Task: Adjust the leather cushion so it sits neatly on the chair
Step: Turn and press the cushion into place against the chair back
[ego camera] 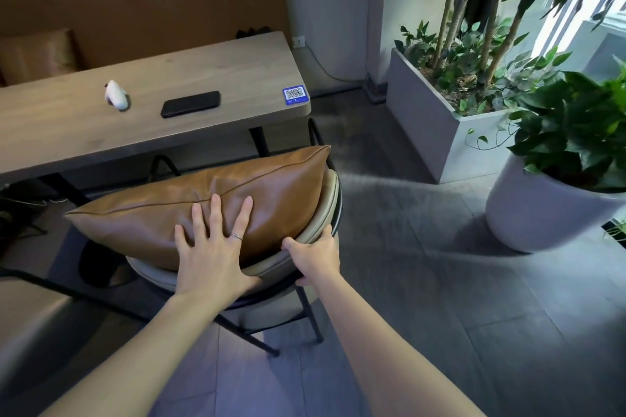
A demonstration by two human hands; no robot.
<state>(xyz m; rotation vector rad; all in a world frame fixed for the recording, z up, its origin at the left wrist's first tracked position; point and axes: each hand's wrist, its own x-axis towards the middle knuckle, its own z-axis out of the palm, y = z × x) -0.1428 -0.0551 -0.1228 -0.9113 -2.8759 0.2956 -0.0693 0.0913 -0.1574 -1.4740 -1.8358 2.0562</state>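
Note:
A brown leather cushion [189,206] rests on a round chair with a beige padded rim [325,213] and black metal legs. The cushion leans tilted, its right corner raised above the rim and its left corner sticking out past the chair. My left hand [213,247] lies flat on the cushion's near face, fingers spread, a ring on one finger. My right hand [315,256] grips the chair's padded rim at the near right, thumb on top and fingers curled under.
A wooden table [203,64] stands just behind the chair with a black phone [190,103], a white object [117,95] and a QR sticker [295,95]. A brown bench lines the wall. A rectangular planter [426,118] and a round white pot [528,210] stand right.

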